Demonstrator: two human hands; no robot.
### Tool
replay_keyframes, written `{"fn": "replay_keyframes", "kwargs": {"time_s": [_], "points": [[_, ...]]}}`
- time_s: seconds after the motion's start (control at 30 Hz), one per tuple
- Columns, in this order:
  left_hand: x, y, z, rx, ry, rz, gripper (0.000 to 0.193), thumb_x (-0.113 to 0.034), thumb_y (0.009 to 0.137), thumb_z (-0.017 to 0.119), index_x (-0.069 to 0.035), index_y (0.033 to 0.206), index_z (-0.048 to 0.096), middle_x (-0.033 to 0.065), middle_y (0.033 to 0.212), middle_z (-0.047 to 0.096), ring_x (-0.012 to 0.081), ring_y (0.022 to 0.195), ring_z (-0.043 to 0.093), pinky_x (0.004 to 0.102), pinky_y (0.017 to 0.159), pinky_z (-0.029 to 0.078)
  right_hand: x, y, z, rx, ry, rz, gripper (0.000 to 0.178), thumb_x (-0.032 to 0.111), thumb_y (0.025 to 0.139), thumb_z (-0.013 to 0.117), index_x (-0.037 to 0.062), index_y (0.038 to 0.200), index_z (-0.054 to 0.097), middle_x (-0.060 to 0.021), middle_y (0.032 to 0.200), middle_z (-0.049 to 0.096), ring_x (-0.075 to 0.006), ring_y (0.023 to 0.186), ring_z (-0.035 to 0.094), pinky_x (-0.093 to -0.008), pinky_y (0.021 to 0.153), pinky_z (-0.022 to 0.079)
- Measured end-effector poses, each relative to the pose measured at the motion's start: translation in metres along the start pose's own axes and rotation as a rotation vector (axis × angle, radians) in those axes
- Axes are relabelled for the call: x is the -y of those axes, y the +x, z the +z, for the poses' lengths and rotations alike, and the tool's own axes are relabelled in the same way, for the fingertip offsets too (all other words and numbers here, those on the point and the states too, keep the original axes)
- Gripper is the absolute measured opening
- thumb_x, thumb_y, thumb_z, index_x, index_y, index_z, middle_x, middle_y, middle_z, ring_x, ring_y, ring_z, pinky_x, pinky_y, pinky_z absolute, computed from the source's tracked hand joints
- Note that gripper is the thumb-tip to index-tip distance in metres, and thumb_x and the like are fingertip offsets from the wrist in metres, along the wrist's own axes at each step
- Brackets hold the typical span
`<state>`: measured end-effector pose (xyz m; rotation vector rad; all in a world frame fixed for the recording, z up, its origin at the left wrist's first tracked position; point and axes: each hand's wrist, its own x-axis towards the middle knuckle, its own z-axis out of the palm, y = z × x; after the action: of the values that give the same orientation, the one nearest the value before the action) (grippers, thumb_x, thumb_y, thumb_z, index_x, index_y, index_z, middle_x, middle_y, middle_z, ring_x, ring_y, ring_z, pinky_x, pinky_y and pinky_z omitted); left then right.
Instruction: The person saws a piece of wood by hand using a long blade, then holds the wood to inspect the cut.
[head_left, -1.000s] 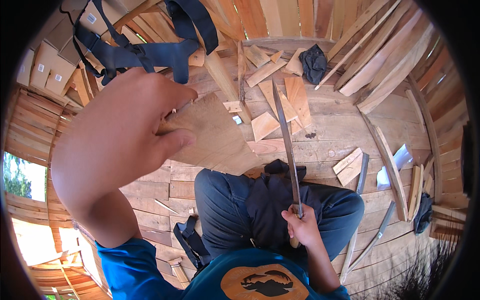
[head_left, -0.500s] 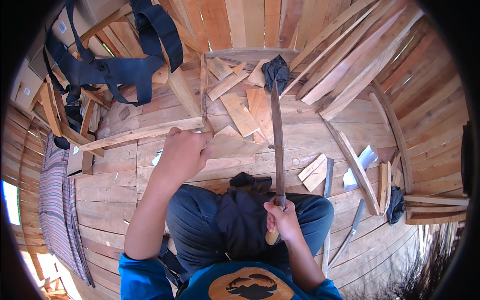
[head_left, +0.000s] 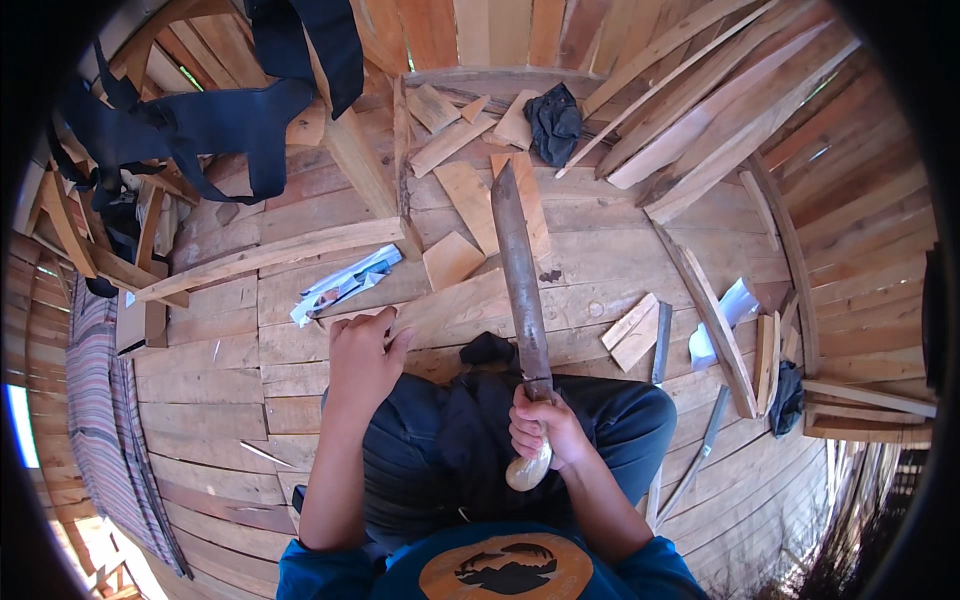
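Observation:
My right hand [head_left: 548, 428] is wrapped round the pale handle of a machete [head_left: 520, 270]. Its long, worn blade points away from me, upright over the floor and tilted slightly left. Curled fingers of my left hand [head_left: 365, 362] meet the near left end of a wooden board [head_left: 455, 305], which slants away to the right in front of my knees. The blade crosses in front of the board's right part. Dark cloth [head_left: 478, 410] lies in my lap between the legs.
Offcuts [head_left: 465, 205] and a black plastic bag [head_left: 553, 125] lie ahead, near the plank wall. A wooden frame [head_left: 280, 255] and crumpled packaging [head_left: 345, 285] are at left. Long boards [head_left: 700, 130] lean at right, above a metal strip [head_left: 695, 460]. Striped cloth [head_left: 105, 420] hangs far left.
My left hand has come down and nearer to me, uncovering the packaging on the floor. The machete has tipped left and shows more of its flat side; my right hand has shifted slightly left.

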<state>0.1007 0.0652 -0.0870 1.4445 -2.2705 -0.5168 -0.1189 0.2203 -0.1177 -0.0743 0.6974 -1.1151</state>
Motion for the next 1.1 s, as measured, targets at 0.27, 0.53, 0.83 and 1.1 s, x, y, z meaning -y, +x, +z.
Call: {"fn": "replay_keyframes", "kwargs": {"time_s": [0.27, 0.53, 0.83, 1.1], "points": [[0.059, -0.004, 0.027, 0.177, -0.674, -0.482, 0.023, -0.021, 0.090, 0.066, 0.001, 0.098, 0.066, 0.0013, 0.071, 0.061, 0.0095, 0.058, 0.051, 0.0252, 0.052, 0.039, 0.059, -0.002, -0.034, -0.492, -0.468, -0.121, 0.018, 0.009, 0.086, 0.061, 0.0058, 0.074, 0.048, -0.0007, 0.053, 0.043, -0.0119, 0.039, 0.043, -0.0280, 0.036, 0.037], [0.081, -0.006, 0.008, 0.250, -0.895, -0.596, 0.025, -0.016, 0.089, 0.065, 0.000, 0.109, 0.066, 0.0014, 0.090, 0.066, 0.0090, 0.079, 0.057, 0.0236, 0.077, 0.043, 0.139, 0.032, -0.139, -0.872, -1.369, -0.118, 0.038, 0.026, 0.078, 0.062, -0.0120, 0.076, 0.062, -0.0266, 0.067, 0.064, -0.0385, 0.067, 0.068, -0.0427, 0.067, 0.055], [0.069, -0.020, -0.017, 0.398, -0.866, -0.620, 0.032, -0.015, 0.092, 0.064, 0.003, 0.118, 0.062, 0.0063, 0.106, 0.069, 0.0108, 0.095, 0.062, 0.0236, 0.087, 0.045, 0.128, 0.091, -0.172, -0.807, -1.347, -0.059, 0.042, 0.027, 0.076, 0.062, -0.0129, 0.088, 0.065, -0.0347, 0.092, 0.064, -0.0432, 0.094, 0.065, -0.0455, 0.085, 0.051], [0.038, -0.004, -0.027, 0.469, -0.784, -0.499, 0.046, -0.005, 0.081, 0.072, 0.005, 0.122, 0.056, 0.0102, 0.104, 0.068, 0.0157, 0.091, 0.064, 0.0274, 0.086, 0.049, 0.114, 0.103, -0.207, -0.854, -1.496, -0.023, 0.041, 0.024, 0.076, 0.064, -0.0107, 0.098, 0.064, -0.0315, 0.097, 0.066, -0.0408, 0.095, 0.066, -0.0445, 0.085, 0.052]]}}
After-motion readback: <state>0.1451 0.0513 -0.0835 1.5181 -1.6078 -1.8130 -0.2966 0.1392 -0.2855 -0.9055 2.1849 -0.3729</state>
